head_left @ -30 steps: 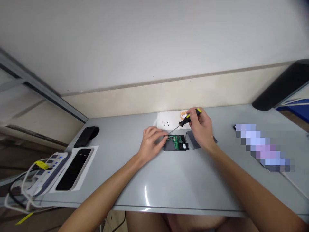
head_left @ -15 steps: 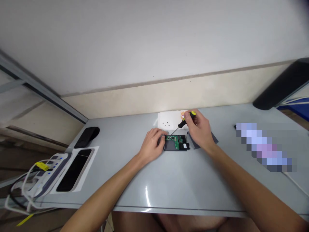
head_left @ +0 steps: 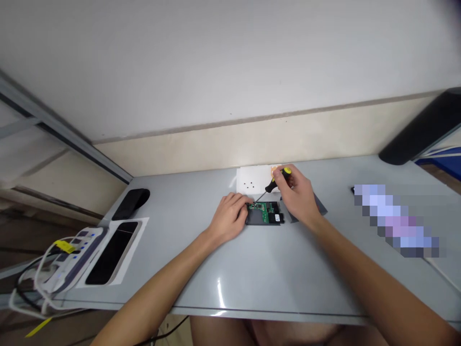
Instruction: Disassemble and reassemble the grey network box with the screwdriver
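Observation:
A green circuit board sits in a flat dark case on the desk. My left hand grips the left end of that case, with fingertips by the board's upper left corner. In my right hand is a screwdriver with a black and yellow handle. Its thin shaft slants down to the left, and the tip meets the upper left part of the board. Partly hidden under my right hand lies a dark grey panel. Several small dark screws rest on a white sheet behind the case.
A phone lies on white paper at the left, beside a power strip with tangled cables. A black object is farther back. On the right is a blurred-out device with a white cable. The wall borders the desk's rear.
The left fingertips have shifted slightly farther over the board's upper left corner, close to the screwdriver tip. My right hand keeps its hold on the screwdriver. The whole view has shifted slightly.

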Motion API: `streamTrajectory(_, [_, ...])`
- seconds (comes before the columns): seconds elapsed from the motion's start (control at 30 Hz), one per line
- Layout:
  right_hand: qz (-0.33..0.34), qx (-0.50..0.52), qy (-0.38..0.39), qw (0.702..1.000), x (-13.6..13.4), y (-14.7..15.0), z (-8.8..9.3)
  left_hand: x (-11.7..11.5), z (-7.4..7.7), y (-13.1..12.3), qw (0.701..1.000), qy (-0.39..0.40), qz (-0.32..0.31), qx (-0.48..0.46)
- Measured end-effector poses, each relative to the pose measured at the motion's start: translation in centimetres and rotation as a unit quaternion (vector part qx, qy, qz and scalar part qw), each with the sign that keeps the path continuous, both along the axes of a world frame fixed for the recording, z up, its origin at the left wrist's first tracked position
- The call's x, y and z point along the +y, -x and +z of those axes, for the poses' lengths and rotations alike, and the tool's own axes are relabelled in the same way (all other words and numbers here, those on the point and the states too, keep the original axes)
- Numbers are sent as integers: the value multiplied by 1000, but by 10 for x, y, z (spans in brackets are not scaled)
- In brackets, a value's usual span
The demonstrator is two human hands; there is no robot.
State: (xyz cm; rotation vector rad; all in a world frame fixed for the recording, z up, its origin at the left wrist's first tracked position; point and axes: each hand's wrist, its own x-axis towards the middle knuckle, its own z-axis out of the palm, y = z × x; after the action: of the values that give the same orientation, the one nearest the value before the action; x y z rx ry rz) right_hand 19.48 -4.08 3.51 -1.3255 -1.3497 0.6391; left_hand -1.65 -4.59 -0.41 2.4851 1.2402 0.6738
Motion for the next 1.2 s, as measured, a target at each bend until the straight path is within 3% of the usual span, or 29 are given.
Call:
streamTrajectory(0.37, [36, -60, -9, 998, -7, 9, 8, 1, 0, 0, 1000, 11, -2, -1])
streamTrajectory(0.77, [158, -86, -3, 984, -11, 19, 21, 1, 0, 0, 1000, 10, -6, 6])
streamTrajectory(0.87, [132, -44, -21, 990, 1, 25, 16, 1, 0, 0, 1000, 5, -5, 6])
streamTrajectory(1.0, [49, 77, -59, 994, 22, 42, 6, 1, 1, 0, 1000, -3, -8, 8])
streamTrajectory(1.13, [56, 204, -50, 976, 26, 57, -2, 1, 0, 0, 1000, -7, -16, 17])
streamTrajectory(1.2, [77, 215, -60, 972, 22, 63, -6, 1, -1, 1, 999, -13, -19, 24])
